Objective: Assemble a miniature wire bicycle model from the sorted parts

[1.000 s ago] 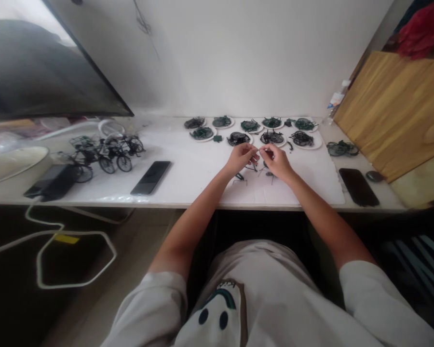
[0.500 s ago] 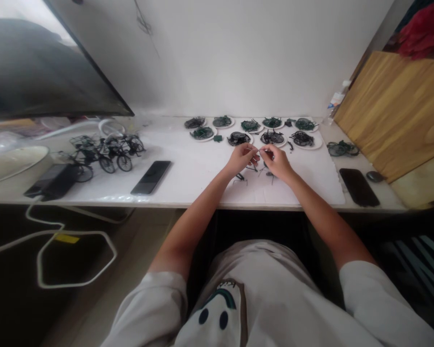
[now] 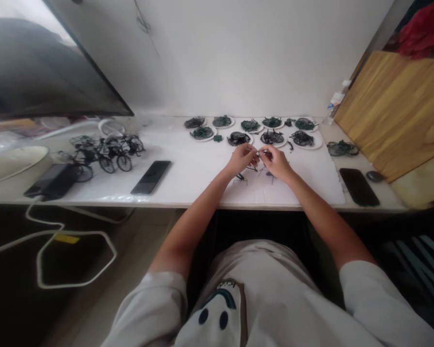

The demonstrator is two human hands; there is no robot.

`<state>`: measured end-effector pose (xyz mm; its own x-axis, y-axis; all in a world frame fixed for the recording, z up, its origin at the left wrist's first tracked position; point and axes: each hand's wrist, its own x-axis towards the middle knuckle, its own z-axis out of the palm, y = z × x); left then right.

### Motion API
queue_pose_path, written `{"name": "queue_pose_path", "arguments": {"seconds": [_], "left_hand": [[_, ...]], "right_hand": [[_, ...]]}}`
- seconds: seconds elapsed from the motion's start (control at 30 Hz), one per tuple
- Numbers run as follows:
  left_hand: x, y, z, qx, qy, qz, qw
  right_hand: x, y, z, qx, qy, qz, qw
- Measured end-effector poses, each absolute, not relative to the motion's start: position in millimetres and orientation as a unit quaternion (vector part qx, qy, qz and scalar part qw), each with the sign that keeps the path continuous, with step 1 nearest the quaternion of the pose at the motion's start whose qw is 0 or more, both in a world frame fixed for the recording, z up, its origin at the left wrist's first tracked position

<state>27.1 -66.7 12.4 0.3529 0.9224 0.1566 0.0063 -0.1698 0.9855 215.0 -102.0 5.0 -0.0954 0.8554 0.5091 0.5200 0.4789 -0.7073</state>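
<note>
My left hand (image 3: 243, 158) and my right hand (image 3: 274, 160) meet fingertip to fingertip above a white board (image 3: 198, 178). Both are closed in a pinch. A tiny dark piece shows between the fingertips, too small to name. Below the left hand lies a small dark green frame-like part (image 3: 240, 177), and thin wire-like parts (image 3: 267, 174) lie under the right hand. Just beyond my hands are white plates heaped with dark miniature bicycle parts, one plate (image 3: 284, 143) close to the right fingers and another (image 3: 252, 140) close to the left.
Miniature bicycles (image 3: 106, 153) stand at left near a black box (image 3: 52, 180) and a white basin (image 3: 18, 164). One phone (image 3: 151, 177) lies left of my arms, another phone (image 3: 359, 187) at right. A bottle (image 3: 337, 102) stands by the wooden panel (image 3: 398, 111).
My fingertips have shifted slightly against each other, and a small dark piece now shows between them. The arms and everything on the table stay in place.
</note>
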Motion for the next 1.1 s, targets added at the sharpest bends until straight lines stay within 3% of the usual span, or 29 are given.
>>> {"name": "queue_pose_path", "arguments": {"seconds": [0.4, 1.1], "left_hand": [[28, -66, 7, 0.636, 0.352, 0.421, 0.543], [31, -72, 20, 0.599, 0.354, 0.493, 0.522]], "right_hand": [[215, -102, 3, -0.492, -0.751, 0.178, 0.402], [211, -102, 8, -0.451, -0.715, 0.074, 0.529]]}}
